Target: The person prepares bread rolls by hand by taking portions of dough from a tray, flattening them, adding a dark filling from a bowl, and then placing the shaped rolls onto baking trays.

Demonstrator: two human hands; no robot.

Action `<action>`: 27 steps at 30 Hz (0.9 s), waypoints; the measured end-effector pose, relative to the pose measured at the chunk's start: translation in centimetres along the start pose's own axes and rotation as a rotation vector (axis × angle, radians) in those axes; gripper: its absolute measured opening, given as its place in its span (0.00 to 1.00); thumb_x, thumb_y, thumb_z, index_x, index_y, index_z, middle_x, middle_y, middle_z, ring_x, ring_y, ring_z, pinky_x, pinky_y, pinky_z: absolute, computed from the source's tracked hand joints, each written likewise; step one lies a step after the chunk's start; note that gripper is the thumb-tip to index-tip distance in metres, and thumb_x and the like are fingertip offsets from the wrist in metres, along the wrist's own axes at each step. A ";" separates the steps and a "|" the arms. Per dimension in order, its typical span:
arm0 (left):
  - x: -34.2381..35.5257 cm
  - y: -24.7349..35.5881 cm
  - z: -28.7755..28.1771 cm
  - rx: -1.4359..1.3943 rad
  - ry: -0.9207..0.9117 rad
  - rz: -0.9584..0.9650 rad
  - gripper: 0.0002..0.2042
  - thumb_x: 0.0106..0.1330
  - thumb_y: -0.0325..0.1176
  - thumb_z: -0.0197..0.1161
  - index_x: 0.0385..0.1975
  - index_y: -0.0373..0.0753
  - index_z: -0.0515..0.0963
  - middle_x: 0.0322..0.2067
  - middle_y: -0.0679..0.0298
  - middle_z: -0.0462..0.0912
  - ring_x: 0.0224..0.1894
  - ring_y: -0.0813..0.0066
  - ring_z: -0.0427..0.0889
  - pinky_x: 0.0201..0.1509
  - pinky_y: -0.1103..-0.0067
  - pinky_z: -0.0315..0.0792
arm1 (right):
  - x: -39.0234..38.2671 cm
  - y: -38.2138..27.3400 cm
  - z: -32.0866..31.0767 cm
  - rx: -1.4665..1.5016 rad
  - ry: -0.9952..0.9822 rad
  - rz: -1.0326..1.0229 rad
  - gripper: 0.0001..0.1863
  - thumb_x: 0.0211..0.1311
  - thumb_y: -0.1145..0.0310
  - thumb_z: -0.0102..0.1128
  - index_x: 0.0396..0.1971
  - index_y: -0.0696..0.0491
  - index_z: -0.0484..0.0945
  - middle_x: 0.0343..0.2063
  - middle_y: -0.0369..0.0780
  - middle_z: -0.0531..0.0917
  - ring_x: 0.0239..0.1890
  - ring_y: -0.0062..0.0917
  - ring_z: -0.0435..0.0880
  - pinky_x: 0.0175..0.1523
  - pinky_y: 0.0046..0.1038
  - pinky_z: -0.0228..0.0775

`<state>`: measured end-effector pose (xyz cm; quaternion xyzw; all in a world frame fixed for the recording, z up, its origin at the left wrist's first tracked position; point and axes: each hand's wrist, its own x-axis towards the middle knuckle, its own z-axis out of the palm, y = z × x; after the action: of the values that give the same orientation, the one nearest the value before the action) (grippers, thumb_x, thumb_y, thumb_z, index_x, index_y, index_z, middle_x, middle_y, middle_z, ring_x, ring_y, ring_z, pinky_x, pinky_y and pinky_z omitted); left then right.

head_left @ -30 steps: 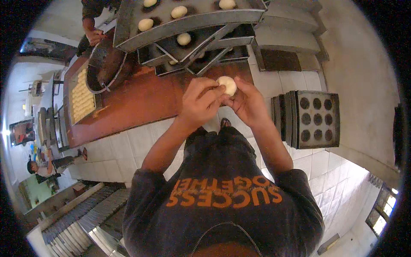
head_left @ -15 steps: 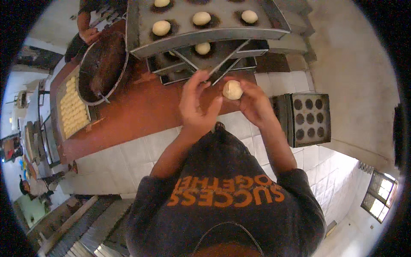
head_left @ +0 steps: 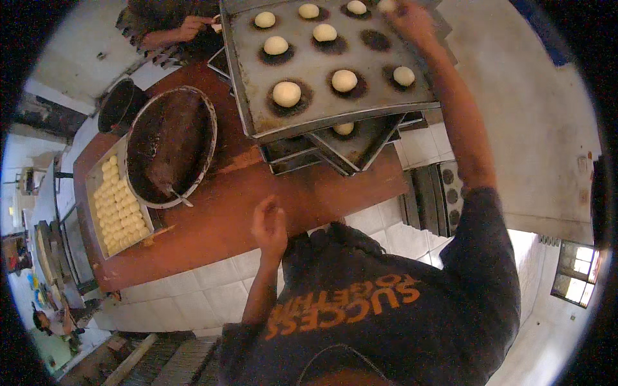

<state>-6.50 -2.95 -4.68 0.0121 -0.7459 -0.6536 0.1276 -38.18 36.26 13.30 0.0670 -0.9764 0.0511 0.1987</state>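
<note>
My right hand [head_left: 407, 20] reaches over the far right side of a metal baking tray [head_left: 270, 122], its fingers round a pale dough ball [head_left: 387, 6] that shows only in part at the upper edge. Several round dough balls [head_left: 286, 94] sit spaced out on dark round patches of this tray. One dark patch [head_left: 376, 40] near the right hand is bare. My left hand [head_left: 269, 225] hangs above the near edge of the reddish-brown table [head_left: 302, 206], holding nothing, its fingers loosely curled and apart from the thumb.
More trays [head_left: 290, 154] are stacked crosswise underneath, with another dough ball [head_left: 343, 128]. Left on the table stand a large dark basin [head_left: 174, 141] and a tray of small yellowish dough balls [head_left: 119, 206]. Another person's hand [head_left: 194, 28] is at the far left. Tins [head_left: 444, 193] stand at right.
My right hand has carried the dough ball away from my left hand, forward and right over the top tray. My left hand has dropped back toward me. The view has shifted.
</note>
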 end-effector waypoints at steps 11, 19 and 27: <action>0.5 -1.0 0.7 0.018 -0.163 -0.082 0.12 0.57 0.25 0.55 0.41 0.31 0.71 0.37 0.58 0.76 0.40 0.71 0.74 0.45 0.78 0.67 | -0.2 -1.1 4.1 0.088 -0.148 -0.163 0.17 0.41 0.78 0.52 0.36 0.55 0.76 0.31 0.45 0.79 0.35 0.40 0.77 0.42 0.35 0.69; -1.7 0.9 11.2 0.120 -0.389 -0.036 0.11 0.57 0.26 0.54 0.39 0.31 0.72 0.36 0.59 0.76 0.39 0.72 0.74 0.45 0.79 0.67 | -17.8 6.6 -6.0 0.438 0.432 0.140 0.11 0.52 0.74 0.51 0.38 0.56 0.75 0.32 0.45 0.79 0.36 0.33 0.78 0.42 0.30 0.68; -9.5 2.1 30.0 0.240 -0.401 -0.134 0.12 0.58 0.27 0.55 0.40 0.29 0.71 0.37 0.57 0.75 0.40 0.72 0.72 0.45 0.77 0.66 | -58.7 38.8 17.0 0.260 -0.373 0.958 0.16 0.50 0.64 0.52 0.34 0.61 0.74 0.33 0.53 0.77 0.39 0.46 0.74 0.43 0.40 0.66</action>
<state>-3.15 28.30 -7.64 -0.0533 -0.8262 -0.5566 -0.0689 3.07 78.81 -28.27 -0.3546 -0.9020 0.2440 -0.0338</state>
